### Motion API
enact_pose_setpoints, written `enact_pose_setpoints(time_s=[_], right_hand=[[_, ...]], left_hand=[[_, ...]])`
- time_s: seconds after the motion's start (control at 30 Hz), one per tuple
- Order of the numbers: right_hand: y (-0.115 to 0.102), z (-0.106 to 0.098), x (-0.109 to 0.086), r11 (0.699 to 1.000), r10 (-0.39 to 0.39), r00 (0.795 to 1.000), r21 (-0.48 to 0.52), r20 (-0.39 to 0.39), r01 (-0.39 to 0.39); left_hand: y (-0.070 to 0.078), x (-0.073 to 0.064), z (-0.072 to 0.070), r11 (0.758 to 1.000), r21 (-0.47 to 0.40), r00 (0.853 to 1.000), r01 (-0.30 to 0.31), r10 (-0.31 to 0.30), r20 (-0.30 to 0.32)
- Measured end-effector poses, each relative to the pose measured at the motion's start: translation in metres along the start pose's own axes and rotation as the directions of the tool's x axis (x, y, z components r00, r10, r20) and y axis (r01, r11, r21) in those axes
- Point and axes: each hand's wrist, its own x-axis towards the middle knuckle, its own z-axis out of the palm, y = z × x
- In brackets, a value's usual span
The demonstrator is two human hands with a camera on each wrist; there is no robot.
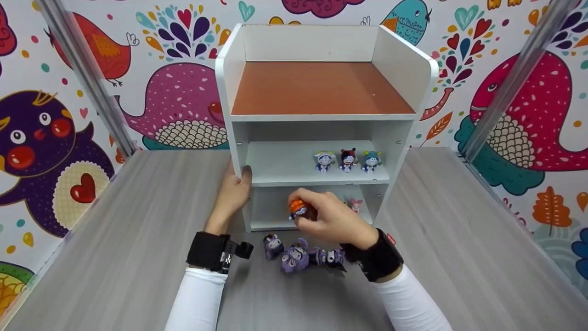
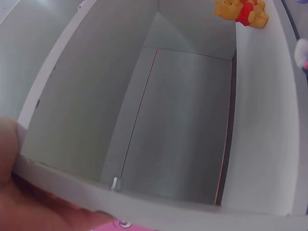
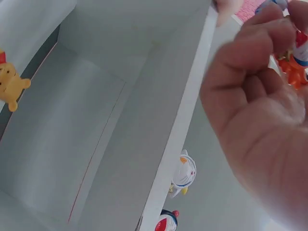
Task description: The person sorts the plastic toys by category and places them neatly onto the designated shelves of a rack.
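Observation:
My right hand point(image 1: 328, 216) pinches a small figurine with an orange head point(image 1: 297, 208) between thumb and fingers, in front of the lower shelf. In the right wrist view the orange, white and blue figurine point(image 3: 293, 67) is partly hidden by the fingers. My left hand point(image 1: 234, 191) grips the left side panel of the white shelf unit point(image 1: 321, 118), thumb at its front edge. Three figurines stand on the middle shelf toward the right: one with a white head point(image 1: 325, 161), one dark red point(image 1: 347, 160), one teal point(image 1: 370, 161).
A pink figurine point(image 1: 355, 204) and a yellow bear figurine point(image 2: 243, 12) in red are on the bottom shelf. Several purple figurines point(image 1: 295, 258) lie on the grey floor point(image 1: 151, 257) before the unit. Behind it stands a wall point(image 1: 115, 27) with cartoon animals.

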Motion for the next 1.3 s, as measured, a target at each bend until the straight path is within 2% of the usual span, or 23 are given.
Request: enact_pose_setpoints(time_s=[0.2,0.3,0.5,0.63,0.73,0.87,0.93,1.1,1.3], right_hand=[[-0.002,-0.006,-0.001,0.997,0.072,0.997,0.015,0.040,-0.073],[-0.003,-0.009,-0.002,0.996,0.085,0.996,0.017,0.039,-0.085],[-0.007,-0.011,-0.003,0.992,0.099,0.994,0.082,-0.035,-0.096],[-0.011,-0.014,0.000,0.991,0.081,0.990,0.117,-0.115,-0.067],[-0.012,-0.019,0.005,0.999,0.018,0.977,0.049,-0.211,-0.008],[-0.013,-0.031,0.021,0.995,-0.040,0.957,-0.096,-0.287,0.013],[-0.015,-0.038,0.031,0.991,-0.026,0.961,-0.130,-0.276,-0.010],[-0.016,-0.057,0.052,0.971,0.068,0.977,-0.209,-0.204,-0.111],[-0.011,-0.068,0.068,0.931,0.166,0.974,-0.302,-0.153,-0.206]], left_hand=[[0.001,-0.002,-0.002,1.000,0.007,0.999,0.011,-0.011,0.032],[0.001,-0.002,-0.002,1.000,0.002,0.999,0.012,-0.012,0.033],[0.003,-0.001,-0.003,1.000,-0.009,0.999,-0.001,0.001,0.034],[0.005,0.002,-0.005,1.000,-0.013,0.999,-0.016,0.016,0.043],[0.007,0.004,-0.005,0.999,-0.016,0.999,-0.030,0.031,0.043],[0.006,0.003,-0.003,0.999,-0.026,0.999,-0.045,0.045,0.027],[0.005,0.002,-0.003,0.999,-0.032,0.999,-0.037,0.038,0.023],[0.002,-0.001,-0.002,1.000,-0.021,0.999,-0.024,0.024,0.025],[0.000,-0.002,0.000,0.999,-0.023,0.999,-0.031,0.032,0.015]])
